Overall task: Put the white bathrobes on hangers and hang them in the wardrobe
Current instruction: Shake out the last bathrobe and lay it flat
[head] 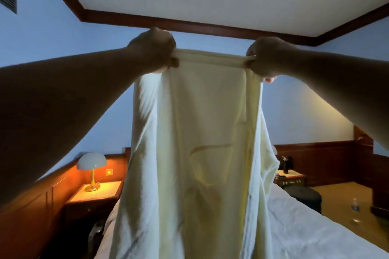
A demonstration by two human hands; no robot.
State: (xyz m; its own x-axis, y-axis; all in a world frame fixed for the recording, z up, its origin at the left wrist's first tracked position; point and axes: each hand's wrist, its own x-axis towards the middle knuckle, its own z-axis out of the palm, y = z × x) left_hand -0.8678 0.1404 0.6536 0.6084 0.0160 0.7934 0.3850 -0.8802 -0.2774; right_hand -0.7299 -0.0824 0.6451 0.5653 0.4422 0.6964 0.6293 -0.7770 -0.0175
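The left hand (152, 49) and the right hand (266, 57) are raised close to the camera. Their curled fingers (251, 60) pinch the top edge of the white bathrobe (195, 143) and hold it stretched between them. The bathrobe hangs down over the bed (315, 233) and hides much of it (also the wall behind). Left of the bathrobe, a lit lamp (92, 166) stands on a table (101, 194). Right of the bathrobe, farther away, are a dark stool (305, 195) and a clear bottle (355, 212) on the floor.

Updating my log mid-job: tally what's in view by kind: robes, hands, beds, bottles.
Robe: 1
Hands: 2, left hand, right hand
Bed: 1
Bottle: 1
Total: 5
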